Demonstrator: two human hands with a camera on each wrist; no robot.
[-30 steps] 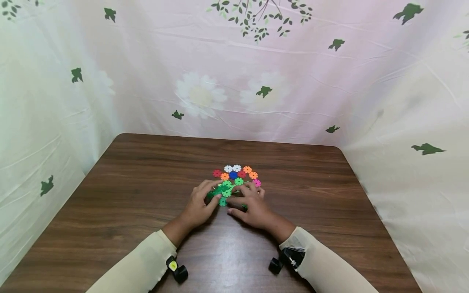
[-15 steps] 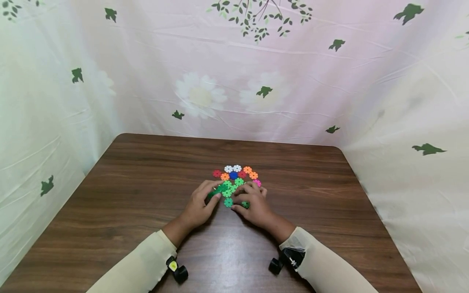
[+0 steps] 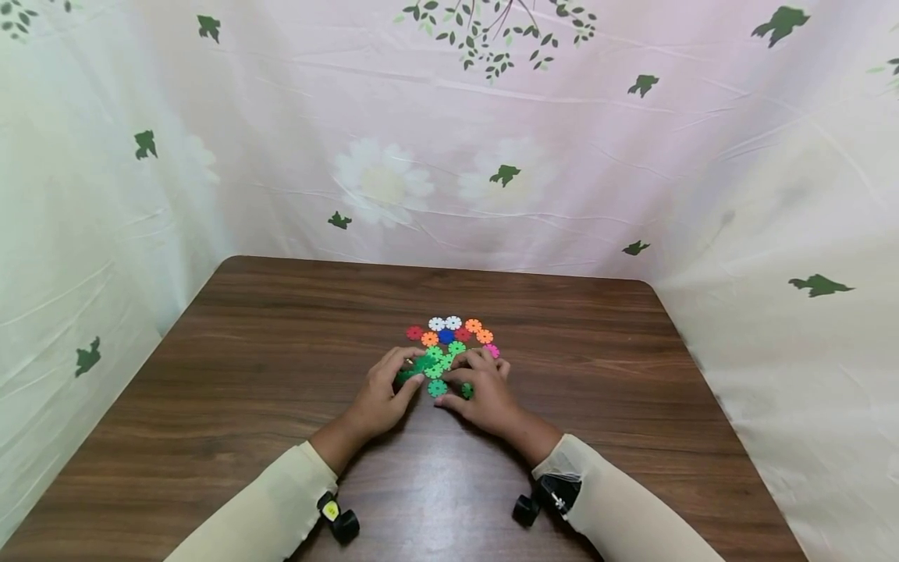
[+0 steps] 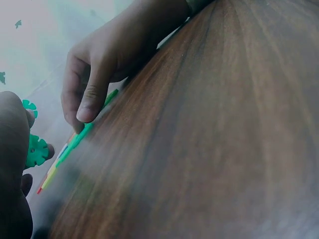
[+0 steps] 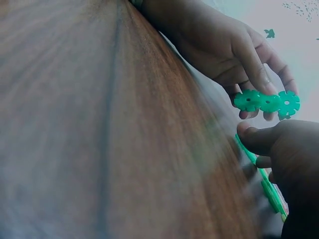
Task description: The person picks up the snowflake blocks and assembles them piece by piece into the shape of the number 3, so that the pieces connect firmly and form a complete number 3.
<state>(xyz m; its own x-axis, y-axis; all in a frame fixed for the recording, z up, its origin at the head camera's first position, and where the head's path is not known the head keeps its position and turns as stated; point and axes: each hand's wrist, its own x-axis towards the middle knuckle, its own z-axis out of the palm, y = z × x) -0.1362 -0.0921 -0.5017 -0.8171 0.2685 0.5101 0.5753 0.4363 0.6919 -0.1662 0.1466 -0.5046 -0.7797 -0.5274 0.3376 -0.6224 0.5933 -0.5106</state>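
In the head view, joined notched plastic discs (image 3: 456, 347) lie flat on the table in a colourful pattern, with a green stem below. My left hand (image 3: 379, 394) is at its left side, thumb and fingers pinching a short chain of green discs (image 5: 268, 102), held up in the right wrist view. On the right, my right hand (image 3: 485, 393) bends over the pattern; its thumb and index finger hold the edges of the lowest green disc (image 3: 437, 388). Another green disc (image 3: 467, 390) shows within the curve of that hand, and its fingers partly hide the pattern's right side.
The brown wooden table (image 3: 281, 312) runs out to a far edge, behind which hangs a pale curtain (image 3: 281, 140) printed with birds and flowers. Small black wrist cameras (image 3: 344, 527) are strapped over both cream sleeves (image 3: 256, 507).
The lowest green disc has shifted slightly right, and my right thumb and index finger have closed in at its edges. My left hand stays in place with its chain of discs.
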